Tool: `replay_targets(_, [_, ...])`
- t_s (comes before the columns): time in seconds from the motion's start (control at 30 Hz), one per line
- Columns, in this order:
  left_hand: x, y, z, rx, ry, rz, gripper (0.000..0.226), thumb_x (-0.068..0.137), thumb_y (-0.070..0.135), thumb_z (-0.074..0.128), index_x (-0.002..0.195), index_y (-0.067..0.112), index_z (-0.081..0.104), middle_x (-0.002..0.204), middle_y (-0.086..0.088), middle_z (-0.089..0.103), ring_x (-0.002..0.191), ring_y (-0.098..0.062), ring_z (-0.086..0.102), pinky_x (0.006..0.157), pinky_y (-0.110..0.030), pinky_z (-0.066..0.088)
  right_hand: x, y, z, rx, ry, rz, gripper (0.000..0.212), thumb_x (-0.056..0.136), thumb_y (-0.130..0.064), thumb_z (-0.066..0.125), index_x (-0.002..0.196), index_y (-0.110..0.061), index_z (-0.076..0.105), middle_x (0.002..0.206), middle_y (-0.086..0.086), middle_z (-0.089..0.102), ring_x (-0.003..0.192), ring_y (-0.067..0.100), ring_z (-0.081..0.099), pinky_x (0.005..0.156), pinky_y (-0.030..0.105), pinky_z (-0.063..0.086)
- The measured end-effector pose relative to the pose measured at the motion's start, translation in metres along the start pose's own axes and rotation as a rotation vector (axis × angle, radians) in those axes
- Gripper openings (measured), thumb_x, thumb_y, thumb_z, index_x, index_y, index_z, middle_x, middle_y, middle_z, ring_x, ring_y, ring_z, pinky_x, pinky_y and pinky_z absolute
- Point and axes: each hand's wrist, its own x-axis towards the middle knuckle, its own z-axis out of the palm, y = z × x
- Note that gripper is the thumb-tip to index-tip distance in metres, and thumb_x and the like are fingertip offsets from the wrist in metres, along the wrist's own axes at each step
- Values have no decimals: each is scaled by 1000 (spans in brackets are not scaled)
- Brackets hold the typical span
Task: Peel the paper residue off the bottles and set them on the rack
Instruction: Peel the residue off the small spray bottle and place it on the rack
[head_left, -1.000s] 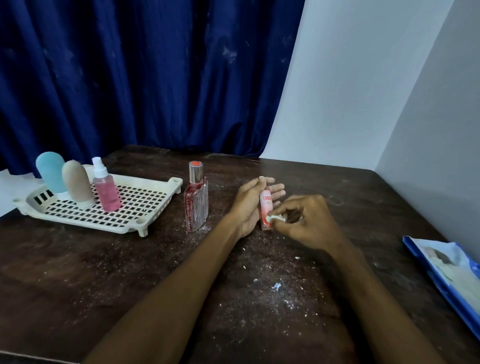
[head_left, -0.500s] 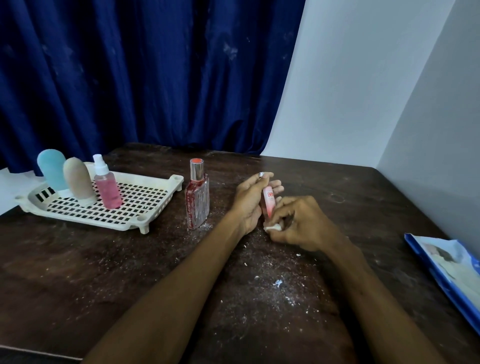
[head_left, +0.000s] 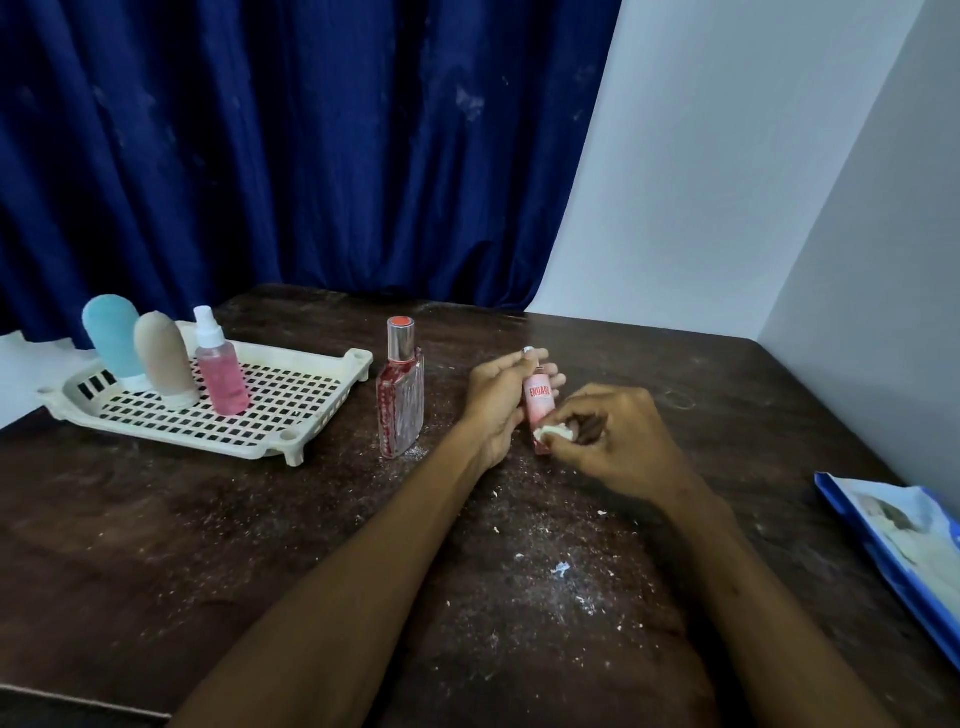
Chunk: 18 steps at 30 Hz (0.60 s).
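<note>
- 2 hands work 1 small pink bottle (head_left: 538, 402) at table centre: left hand (head_left: 496, 402) clasps it upright, right hand (head_left: 613, 441) pinches a white paper wad (head_left: 555, 432).
- Hard scraping could tip it from that hold.

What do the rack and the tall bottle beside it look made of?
Rack: cream plastic, matte, judging by its moulded grid and feet. Tall bottle: clear glass probably, glossy and see-through, with a shiny metal-look cap; clear hard plastic is possible.

Head-worn wide view, facing forward and down, close over hands (head_left: 613, 441), table (head_left: 156, 545)
</note>
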Motion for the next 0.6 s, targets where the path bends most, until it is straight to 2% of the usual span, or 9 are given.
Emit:
replay_targets(0.07, [-2,2,-1,27,-55,-18,26,103,16,48,118,3,64,105,-11,74,95,-21,73,83,-35,60,2,2,1,-36,95,-17,21,79,-18,79,100,-16,78,91,-3,71,76,1,64,69,12,52])
replay_targets(0.13, [-5,2,1,79,-119,-40,25,104,16,44,116,8,65,103,-7,75,91,-18,72,79,-32,58,3,5,2,-66,213,-28,22,83,-18,76,104,-14,76,94,1,72,76,7,65,71,21,56])
replay_targets(0.27, [-11,1,7,78,-183,-58,29,105,14,39,118,8,65,99,-9,72,85,-15,68,76,-29,56,5,7,2,-107,357,5,17,87,-14,73,103,-10,75,93,5,71,77,10,62,72,23,55])
replay_targets(0.33, [-12,3,8,62,-195,-63,30,106,12,38,120,6,63,103,-12,70,89,-17,67,74,-30,57,4,6,2,-124,373,19,16,87,-13,73,103,-9,75,92,4,71,76,10,61,71,18,52])
replay_targets(0.4, [-12,4,8,49,-205,-54,31,106,11,36,121,5,62,108,-14,70,96,-21,67,84,-34,57,4,4,0,-101,348,37,19,86,-13,75,104,-11,76,91,1,71,74,8,62,70,9,48])
replay_targets(0.47, [-13,3,9,32,-214,-47,32,106,10,33,121,4,60,112,-14,70,101,-23,68,91,-36,55,3,4,-2,-61,308,49,22,82,-13,78,104,-12,76,90,-1,71,71,5,63,67,9,51])
replay_targets(0.6, [-12,1,10,39,-221,-22,32,107,12,34,123,1,59,111,-15,70,96,-21,68,89,-35,55,3,1,0,-50,311,9,23,82,-13,78,104,-11,76,91,0,72,71,4,64,68,14,55])
